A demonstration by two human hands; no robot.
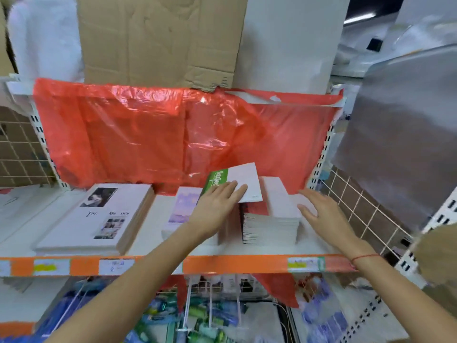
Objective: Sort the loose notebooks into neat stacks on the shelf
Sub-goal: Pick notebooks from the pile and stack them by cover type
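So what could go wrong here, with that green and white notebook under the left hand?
Two likely slips. The green and white notebook sits askew and tilted under the left hand, overhanging the tall stack, so it could slide off into the gap beside the purple notebooks. The right hand is open at the stack's right edge; a nudge there might push the top books out of line.
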